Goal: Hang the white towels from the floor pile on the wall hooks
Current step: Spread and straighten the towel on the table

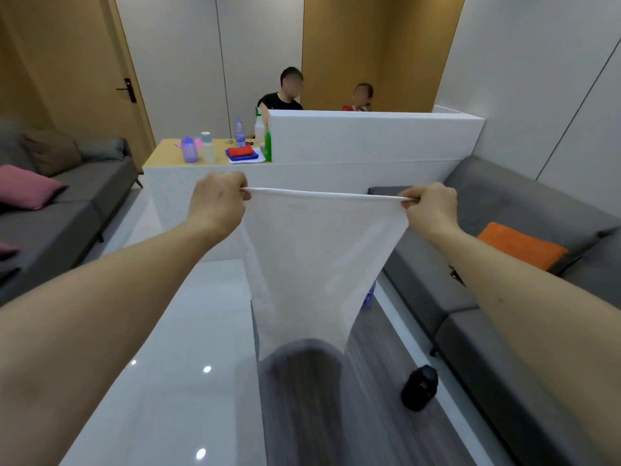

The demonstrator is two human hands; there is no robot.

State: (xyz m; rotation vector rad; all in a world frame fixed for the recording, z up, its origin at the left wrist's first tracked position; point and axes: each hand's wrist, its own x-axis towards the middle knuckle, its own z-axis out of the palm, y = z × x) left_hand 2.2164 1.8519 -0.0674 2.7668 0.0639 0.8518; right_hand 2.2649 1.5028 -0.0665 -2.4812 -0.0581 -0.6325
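Two bare forearms reach forward over one glossy white table (188,331), the landmark below. One white towel (316,264) hangs above the table's right edge, its top hem stretched taut. Left hand (218,200) pinches the hem's left corner; right hand (431,206) pinches the right corner. Two grey sofas flank the table, leaving a wood-floor aisle on its right, where one black bottle (420,386) lies.
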